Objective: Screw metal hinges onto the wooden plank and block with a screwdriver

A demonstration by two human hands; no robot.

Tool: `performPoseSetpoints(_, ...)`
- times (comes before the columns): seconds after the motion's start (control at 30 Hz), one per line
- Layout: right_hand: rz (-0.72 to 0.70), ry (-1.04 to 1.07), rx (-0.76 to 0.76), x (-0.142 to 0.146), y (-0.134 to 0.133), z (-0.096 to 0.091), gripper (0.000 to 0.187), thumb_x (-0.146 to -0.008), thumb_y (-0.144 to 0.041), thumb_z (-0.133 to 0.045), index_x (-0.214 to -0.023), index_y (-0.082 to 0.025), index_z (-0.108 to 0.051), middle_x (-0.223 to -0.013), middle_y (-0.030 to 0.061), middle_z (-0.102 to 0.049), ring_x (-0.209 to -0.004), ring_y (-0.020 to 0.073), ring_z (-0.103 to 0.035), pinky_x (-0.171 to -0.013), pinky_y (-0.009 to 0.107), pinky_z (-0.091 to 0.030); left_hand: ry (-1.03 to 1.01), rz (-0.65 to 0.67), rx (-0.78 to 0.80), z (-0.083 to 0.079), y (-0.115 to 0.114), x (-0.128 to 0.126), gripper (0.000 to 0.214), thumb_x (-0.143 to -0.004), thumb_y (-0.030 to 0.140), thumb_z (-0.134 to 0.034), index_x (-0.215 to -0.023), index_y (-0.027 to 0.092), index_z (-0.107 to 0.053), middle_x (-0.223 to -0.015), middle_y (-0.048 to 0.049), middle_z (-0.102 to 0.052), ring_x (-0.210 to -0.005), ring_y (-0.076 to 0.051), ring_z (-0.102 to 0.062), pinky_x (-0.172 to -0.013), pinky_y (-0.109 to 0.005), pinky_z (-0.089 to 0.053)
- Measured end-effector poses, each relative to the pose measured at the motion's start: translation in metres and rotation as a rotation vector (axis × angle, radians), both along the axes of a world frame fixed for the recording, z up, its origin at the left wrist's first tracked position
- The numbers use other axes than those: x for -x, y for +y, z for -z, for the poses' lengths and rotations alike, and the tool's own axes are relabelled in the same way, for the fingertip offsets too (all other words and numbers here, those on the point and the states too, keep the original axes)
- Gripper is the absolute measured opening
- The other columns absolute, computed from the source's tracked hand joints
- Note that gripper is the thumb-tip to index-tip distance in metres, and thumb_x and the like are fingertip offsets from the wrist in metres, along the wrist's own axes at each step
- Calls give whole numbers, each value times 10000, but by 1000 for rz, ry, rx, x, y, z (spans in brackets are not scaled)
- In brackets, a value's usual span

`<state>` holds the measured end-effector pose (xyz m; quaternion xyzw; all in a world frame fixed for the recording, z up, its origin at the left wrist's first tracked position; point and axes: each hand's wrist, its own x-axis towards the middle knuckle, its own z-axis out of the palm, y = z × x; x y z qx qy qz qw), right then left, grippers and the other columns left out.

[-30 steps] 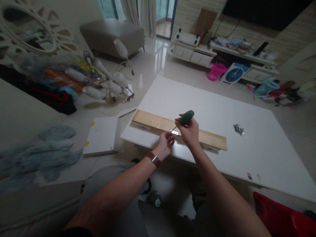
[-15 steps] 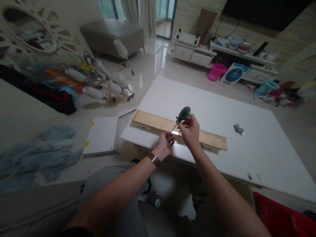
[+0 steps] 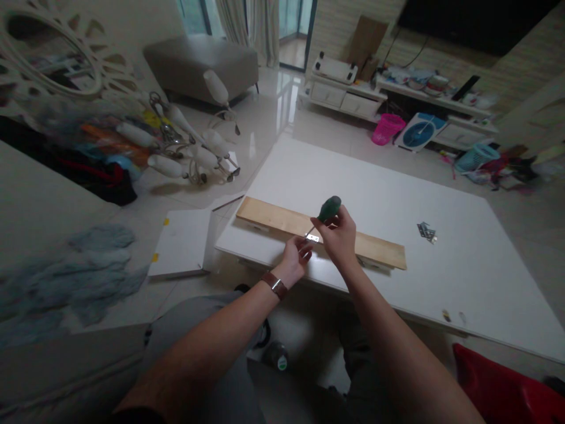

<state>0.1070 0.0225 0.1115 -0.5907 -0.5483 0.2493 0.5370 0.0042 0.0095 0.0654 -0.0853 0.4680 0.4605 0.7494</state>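
Observation:
My right hand [image 3: 339, 237] is closed around a green-handled screwdriver [image 3: 330, 208], which leans with its handle up and to the right. Its shaft runs down to a small shiny metal bracket with holes [image 3: 313, 238] at the near edge of a long wooden board [image 3: 276, 219]. Thumb and fingers of my left hand [image 3: 298, 257] are curled at the bracket's left end, pinching it; the fingertips are partly hidden. The board lies across the near part of a large white panel [image 3: 353, 182].
Several loose metal brackets [image 3: 426, 232] lie on the panel to the right. A white box-like piece [image 3: 180, 241] is on the floor at left, below a lamp with several white shades [image 3: 203, 154]. A bottle [image 3: 277, 357] stands near my feet, and something red [image 3: 498, 386] at lower right.
The screwdriver handle has tipped slightly down and right, and my right fingers have shifted on it. My left hand and the board stay in place.

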Motion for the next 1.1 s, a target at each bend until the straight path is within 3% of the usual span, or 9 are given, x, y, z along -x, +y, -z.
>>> performPoseSetpoints(0.23,17,10,22,-1,1,7,232,-780,-339,-808,-943,-228,-688,-836,21,-727,-691,178,-635,-646,347,-529,1,-1,2,2,1,0,110,-845,111,-590,-748,162,-603,-698,8,-634,-564,-92,-587,-579,-227,-403)
performPoseSetpoints(0.43,-44,75,26,1,-1,-1,200,-774,-279,-748,-960,-223,-698,-1016,56,-802,-716,170,-664,-639,334,-536,1,-5,1,2,1,-1,106,-841,110,-587,-751,160,-612,-698,8,-640,-552,-87,-584,-564,-223,-398)
performPoseSetpoints(0.57,-97,119,37,2,-2,-4,298,-774,-253,-714,-1069,-233,-679,-1100,66,-788,-762,178,-685,-594,313,-518,-1,-7,-4,2,0,-1,111,-846,103,-587,-753,156,-618,-696,13,-638,-554,-80,-582,-565,-213,-401)
performPoseSetpoints(0.67,-79,113,37,2,-1,-4,333,-781,-294,-737,-1100,-241,-657,-1054,55,-780,-744,180,-698,-559,302,-492,-3,-5,-6,3,0,-1,114,-844,103,-584,-749,159,-613,-697,12,-638,-557,-83,-581,-569,-216,-403)
performPoseSetpoints(0.9,18,-17,19,1,0,-2,207,-749,-327,-765,-880,-239,-630,-840,8,-707,-660,155,-618,-569,307,-474,2,2,-7,4,1,-1,79,-823,118,-596,-767,166,-624,-712,1,-654,-568,-95,-587,-570,-224,-402)
performPoseSetpoints(1.1,-30,27,32,3,-1,-5,235,-764,-306,-733,-980,-225,-693,-976,57,-796,-716,174,-665,-613,325,-509,7,-1,-5,1,0,-1,110,-846,124,-576,-750,166,-609,-702,0,-656,-557,-93,-587,-557,-221,-410)
